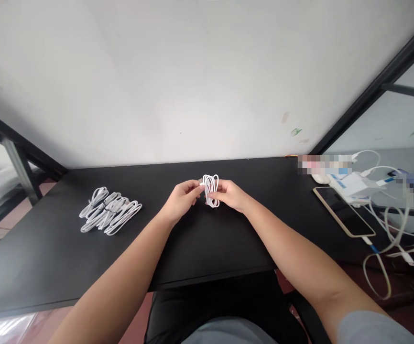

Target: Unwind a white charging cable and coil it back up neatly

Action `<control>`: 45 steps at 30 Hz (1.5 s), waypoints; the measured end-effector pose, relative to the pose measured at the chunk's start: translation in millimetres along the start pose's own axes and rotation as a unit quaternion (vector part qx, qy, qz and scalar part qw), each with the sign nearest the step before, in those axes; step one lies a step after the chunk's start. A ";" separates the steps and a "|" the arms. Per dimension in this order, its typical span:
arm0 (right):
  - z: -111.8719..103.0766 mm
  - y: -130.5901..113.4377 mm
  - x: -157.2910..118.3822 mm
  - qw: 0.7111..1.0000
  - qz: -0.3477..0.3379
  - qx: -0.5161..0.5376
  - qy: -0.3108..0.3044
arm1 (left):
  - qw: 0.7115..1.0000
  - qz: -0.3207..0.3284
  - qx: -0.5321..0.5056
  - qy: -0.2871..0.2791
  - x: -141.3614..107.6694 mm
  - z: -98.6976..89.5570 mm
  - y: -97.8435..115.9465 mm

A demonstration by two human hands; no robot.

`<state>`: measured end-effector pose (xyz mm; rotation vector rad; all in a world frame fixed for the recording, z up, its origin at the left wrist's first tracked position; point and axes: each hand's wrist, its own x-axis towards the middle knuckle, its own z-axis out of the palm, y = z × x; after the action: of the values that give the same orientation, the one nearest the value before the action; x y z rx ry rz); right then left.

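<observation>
A coiled white cable [212, 192] is held up over the middle of the black table [207, 248]. My right hand [230, 195] grips the coil from its right side, thumb in front. My left hand [183, 198] pinches the cable's connector end at the upper left of the coil. Several bundled white cables [110, 210] lie in a pile on the table to the left, with dark ties around them.
A phone [343, 211] lies at the table's right end, plugged into a white cable. Behind it sit a white power strip with chargers [357, 185] and tangled cables. Black metal frame bars [354, 100] rise at both sides, and a pale wall [200, 86] stands behind.
</observation>
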<state>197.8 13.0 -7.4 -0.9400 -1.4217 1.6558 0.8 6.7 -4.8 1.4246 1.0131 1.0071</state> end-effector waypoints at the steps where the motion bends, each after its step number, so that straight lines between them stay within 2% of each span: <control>1: 0.3 -0.3 -0.5 1.000 0.002 0.001 -0.003 | 1.000 0.001 -0.005 -0.006 0.2 0.4 -0.3; 4: 1.0 -1.4 -1.4 1.000 -0.002 -0.007 0.001 | 1.000 0.000 -0.029 -0.009 1.1 1.9 -0.5; 11: -5.0 4.2 3.4 0.996 -0.045 -0.045 0.066 | 0.992 -0.035 -0.118 0.014 1.3 2.2 1.5; 17: -1.0 1.5 3.4 0.995 -0.022 -0.014 0.096 | 0.990 -0.044 -0.129 0.034 1.9 1.8 3.2; 23: -12.1 3.3 3.6 0.994 0.006 -0.079 0.081 | 0.988 -0.012 -0.127 0.082 1.2 -0.9 6.8; 29: -23.5 4.7 2.5 0.989 0.023 -0.130 0.074 | 0.988 -0.013 -0.116 0.099 2.9 -3.3 5.7; 32: -25.9 2.7 0.5 0.984 -0.004 -0.163 0.071 | 0.985 -0.007 -0.106 0.136 4.1 -3.2 5.5; 35: -27.3 -1.2 -1.7 0.982 -0.041 -0.173 0.068 | 0.971 0.005 -0.108 0.214 5.4 -6.0 6.2; 38: -26.6 -6.1 -3.2 0.988 -0.060 -0.123 0.066 | 0.948 0.024 -0.130 0.288 6.7 -11.7 6.2; 42: -24.5 -9.7 -4.3 0.993 -0.083 -0.070 0.043 | 0.933 0.051 -0.152 0.322 8.0 -18.0 5.1; 45: -24.1 -9.0 -6.2 0.980 -0.098 -0.164 0.050 | 0.928 0.058 -0.154 0.333 9.4 -21.5 4.7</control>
<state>222.7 19.1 -0.8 -1.0102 -1.6910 1.2360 -16.9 21.3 2.0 0.8930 1.1844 1.7224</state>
